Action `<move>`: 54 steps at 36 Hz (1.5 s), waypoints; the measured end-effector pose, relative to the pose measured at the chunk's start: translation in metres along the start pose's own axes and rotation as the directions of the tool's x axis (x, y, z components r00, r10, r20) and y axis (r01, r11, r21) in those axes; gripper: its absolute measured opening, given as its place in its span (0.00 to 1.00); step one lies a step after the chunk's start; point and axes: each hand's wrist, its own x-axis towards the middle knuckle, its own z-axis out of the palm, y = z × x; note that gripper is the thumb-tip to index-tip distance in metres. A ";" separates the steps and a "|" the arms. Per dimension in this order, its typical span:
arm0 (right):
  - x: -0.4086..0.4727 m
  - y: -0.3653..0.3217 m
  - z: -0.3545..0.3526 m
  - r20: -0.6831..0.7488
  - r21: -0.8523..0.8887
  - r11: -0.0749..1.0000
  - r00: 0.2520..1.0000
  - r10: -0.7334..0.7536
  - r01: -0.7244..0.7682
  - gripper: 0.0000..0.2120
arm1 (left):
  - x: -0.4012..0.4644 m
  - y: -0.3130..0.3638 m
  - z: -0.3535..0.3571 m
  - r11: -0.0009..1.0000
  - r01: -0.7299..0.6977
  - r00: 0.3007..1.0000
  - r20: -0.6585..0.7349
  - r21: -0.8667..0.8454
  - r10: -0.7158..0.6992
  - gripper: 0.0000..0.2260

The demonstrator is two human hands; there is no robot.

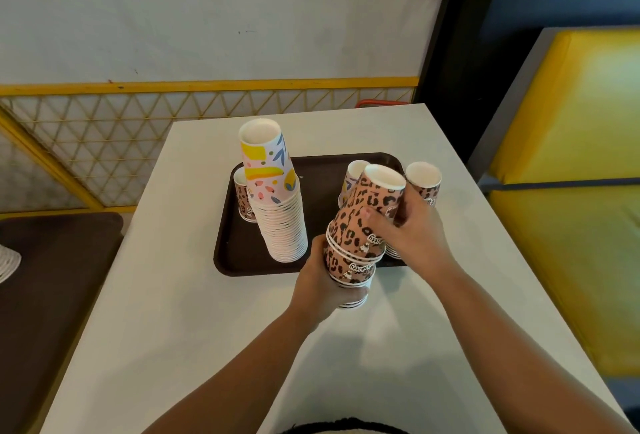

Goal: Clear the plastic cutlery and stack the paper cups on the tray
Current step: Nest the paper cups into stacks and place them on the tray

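A dark brown tray lies on the white table. A tall stack of upside-down floral cups stands on its left half, with a single leopard-print cup behind it. My left hand grips the base of a short stack of leopard-print cups at the tray's near edge. My right hand holds the top leopard cup, tilted, over that stack. Behind my right hand stand a floral cup and another leopard cup. No cutlery is visible.
The white table stretches toward me. A yellow bench seat runs along the right. A dark surface with a white woven object sits on the left. A yellow lattice fence is behind.
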 end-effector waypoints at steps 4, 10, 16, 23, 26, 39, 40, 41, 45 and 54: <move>0.007 -0.005 -0.012 -0.062 0.166 0.985 0.997 0.052 -0.041 0.16 | 0.000 -0.002 0.000 1.000 0.021 1.000 -0.003 0.008 -0.021 0.38; 0.026 -0.015 -0.051 -0.352 0.348 0.930 0.936 0.013 0.117 0.23 | 0.000 -0.004 -0.002 0.999 0.037 0.999 -0.015 0.003 -0.037 0.38; 0.042 -0.004 -0.068 -0.448 -0.005 0.996 0.890 -0.081 0.088 0.28 | 0.000 -0.004 0.000 0.998 0.062 0.998 0.007 -0.006 -0.062 0.39; 0.039 0.019 -0.053 -0.333 -0.138 0.990 0.942 -0.042 -0.004 0.31 | 0.000 -0.003 0.001 0.997 0.069 0.998 0.013 -0.018 -0.068 0.38; 0.034 0.021 -0.046 -0.332 -0.205 0.979 0.940 -0.076 0.007 0.36 | 0.000 -0.003 0.000 0.998 0.063 0.998 0.010 -0.026 -0.062 0.38; -0.016 0.007 0.006 0.247 -0.007 0.998 0.967 -0.057 0.060 0.33 | 0.000 0.002 0.004 0.999 0.027 1.000 -0.015 -0.042 -0.028 0.41; -0.017 0.008 0.008 0.257 -0.011 0.999 0.966 -0.034 0.039 0.34 | 0.000 0.003 0.004 0.999 0.018 1.000 -0.014 -0.042 -0.019 0.41; -0.017 0.009 0.009 0.251 -0.021 0.999 0.968 -0.018 0.024 0.35 | 0.000 0.003 0.004 0.999 0.010 1.000 -0.014 -0.041 -0.011 0.41; -0.015 0.009 0.009 0.186 -0.040 0.999 0.983 -0.012 0.020 0.33 | 0.000 0.004 0.004 0.999 -0.013 1.000 -0.015 -0.032 0.012 0.41; -0.007 0.003 0.001 -0.005 0.023 1.000 1.000 -0.016 0.016 0.26 | -0.004 0.001 0.005 1.000 0.009 0.999 -0.047 0.007 -0.008 0.40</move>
